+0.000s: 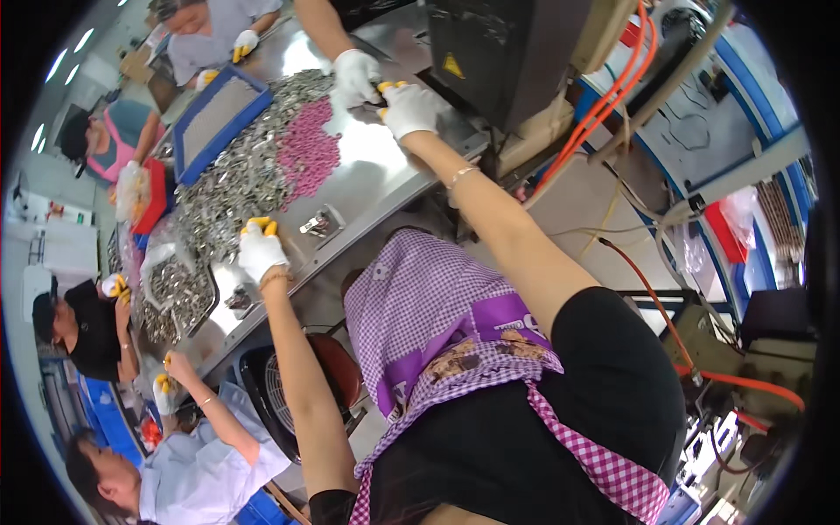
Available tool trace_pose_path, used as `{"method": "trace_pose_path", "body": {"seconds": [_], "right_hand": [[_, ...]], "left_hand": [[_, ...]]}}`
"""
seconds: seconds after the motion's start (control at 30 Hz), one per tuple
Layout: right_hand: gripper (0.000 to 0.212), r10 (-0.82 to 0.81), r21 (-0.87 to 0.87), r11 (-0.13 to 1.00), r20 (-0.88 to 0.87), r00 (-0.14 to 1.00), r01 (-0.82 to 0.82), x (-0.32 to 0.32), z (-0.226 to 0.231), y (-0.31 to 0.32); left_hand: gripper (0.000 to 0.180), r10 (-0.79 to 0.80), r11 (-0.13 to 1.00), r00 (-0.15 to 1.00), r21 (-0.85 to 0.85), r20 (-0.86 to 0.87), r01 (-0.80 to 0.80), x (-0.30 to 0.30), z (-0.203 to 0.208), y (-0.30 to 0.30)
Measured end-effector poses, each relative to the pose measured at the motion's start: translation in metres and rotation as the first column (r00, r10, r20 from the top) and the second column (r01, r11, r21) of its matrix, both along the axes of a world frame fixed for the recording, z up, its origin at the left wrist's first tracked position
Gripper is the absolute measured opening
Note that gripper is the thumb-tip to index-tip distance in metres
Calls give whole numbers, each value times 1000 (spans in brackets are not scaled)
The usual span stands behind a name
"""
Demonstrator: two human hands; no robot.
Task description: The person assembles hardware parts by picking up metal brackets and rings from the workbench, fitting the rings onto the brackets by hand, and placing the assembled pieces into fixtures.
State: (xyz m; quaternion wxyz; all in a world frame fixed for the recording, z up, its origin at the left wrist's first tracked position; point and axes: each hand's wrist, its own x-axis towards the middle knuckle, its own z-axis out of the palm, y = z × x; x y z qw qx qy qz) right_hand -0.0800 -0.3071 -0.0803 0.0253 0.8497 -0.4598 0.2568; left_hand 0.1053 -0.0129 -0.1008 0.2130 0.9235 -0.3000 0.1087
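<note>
My left hand (262,251), in a white glove with yellow fingertips, is at the near edge of a heap of small shiny metal parts (232,188). Its fingers are curled, and whatever they hold is hidden. My right hand (411,108), gloved alike, reaches to the far right of the metal table (372,166). Its fingers are closed beside a co-worker's white-gloved hand (355,77). A small dark grey piece (366,114) shows between the two hands; which of them grips it is unclear. Pink ring-like parts (308,149) lie between my hands.
A blue tray (181,144) sits on the heap's far side. Near the table's front edge lies a small metal piece (320,225). A dark machine cabinet (490,57) and orange hoses (617,79) stand to the right. Several co-workers work around the table; a black fan (262,385) is below.
</note>
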Motion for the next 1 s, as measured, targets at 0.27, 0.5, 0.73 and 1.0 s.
{"method": "trace_pose_path", "body": {"seconds": [0.27,0.5,0.73,1.0], "right_hand": [[43,-25,44,999,-111,994,30,11,-7,-29],[42,262,219,933,123,957,-284,52,-7,-3],[21,470,421,772,126,873,-477,50,-5,20],[18,744,-23,612,356,566,-791,15,3,128]], "left_hand": [[22,103,975,992,-204,69,-87,-6,-25,8],[23,84,979,991,-175,-103,-101,-18,-15,16],[19,35,838,934,-498,-357,-222,-45,-17,26],[32,19,877,886,-418,-463,-237,-76,11,53]]}}
